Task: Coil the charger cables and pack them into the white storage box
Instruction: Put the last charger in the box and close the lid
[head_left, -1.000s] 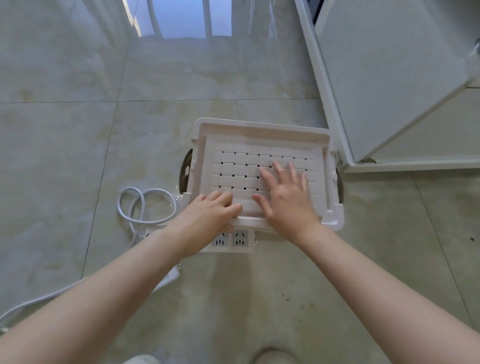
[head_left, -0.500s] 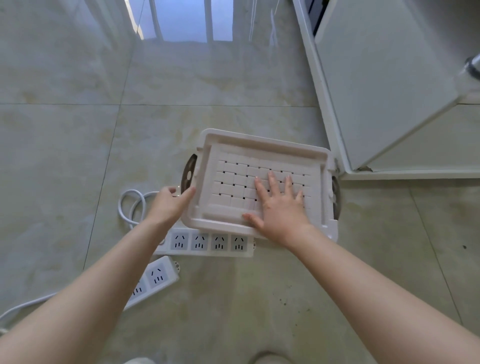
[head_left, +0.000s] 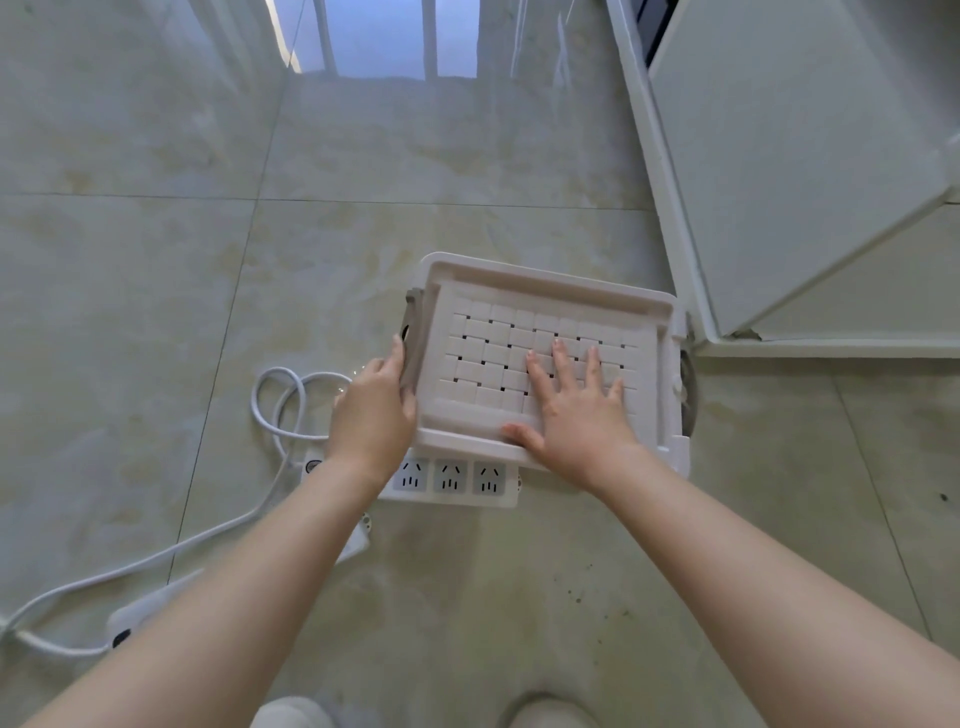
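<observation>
While the right hand (head_left: 576, 415) stays flat, fingers spread on the woven lid (head_left: 519, 322), the left hand (head_left: 371, 410) has shifted from the lid's near edge to grasp the grey side clasp (head_left: 413, 332). White storage box (head_left: 675, 457) at centre frame, still lidded. Power strip (head_left: 449, 475) and looped cable (head_left: 283, 400) lie outside it at lower left, so unlatching likely comes first.

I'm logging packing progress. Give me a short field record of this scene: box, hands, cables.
box: white box on the floor, lid on
right hand: flat on the lid
left hand: grip on the side clip
power strip: on the floor at the box's near side, outside it
cable: loose loop left of the box
second power strip: partly hidden by the left arm
</observation>
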